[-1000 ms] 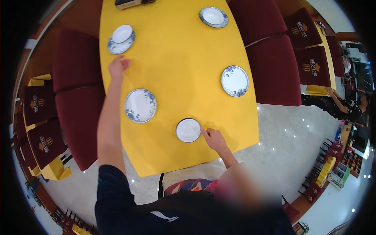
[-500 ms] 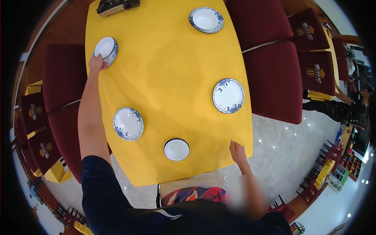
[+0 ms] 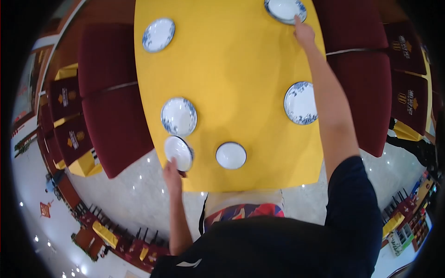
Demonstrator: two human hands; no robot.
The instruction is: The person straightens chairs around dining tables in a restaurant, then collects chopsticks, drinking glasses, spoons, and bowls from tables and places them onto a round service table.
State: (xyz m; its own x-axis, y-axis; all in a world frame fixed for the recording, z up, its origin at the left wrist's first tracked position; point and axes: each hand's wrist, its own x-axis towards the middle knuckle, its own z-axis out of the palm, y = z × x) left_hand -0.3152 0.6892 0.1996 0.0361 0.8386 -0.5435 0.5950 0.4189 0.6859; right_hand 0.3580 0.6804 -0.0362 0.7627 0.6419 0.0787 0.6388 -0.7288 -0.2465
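My left hand (image 3: pixel 173 177) is closed on the rim of a white bowl (image 3: pixel 178 152), held tilted above the table's near left part. A blue-patterned plate (image 3: pixel 179 116) lies just beyond that bowl. At the far right, my right hand (image 3: pixel 304 34) reaches to another white bowl (image 3: pixel 283 8) sitting on a blue-patterned plate (image 3: pixel 270 13). Its fingers pinch the near rim of the bowl, partly blurred. A third small bowl (image 3: pixel 231 155) stands near the table's front edge. Another plate (image 3: pixel 158 34) lies at the far left, with nothing on it.
The yellow-covered table (image 3: pixel 222 74) bears one more floral plate (image 3: pixel 300 103) at right, partly behind my right forearm. Dark red chairs (image 3: pixel 116 120) line the left side, and more chairs (image 3: pixel 357 92) the right. Pale tiled floor (image 3: pixel 143 185) shows around the near end.
My left hand has lifted the bowl off the far left plate and brought it back toward me. My right hand has gone from the near right corner to the far right bowl. The view has shifted.
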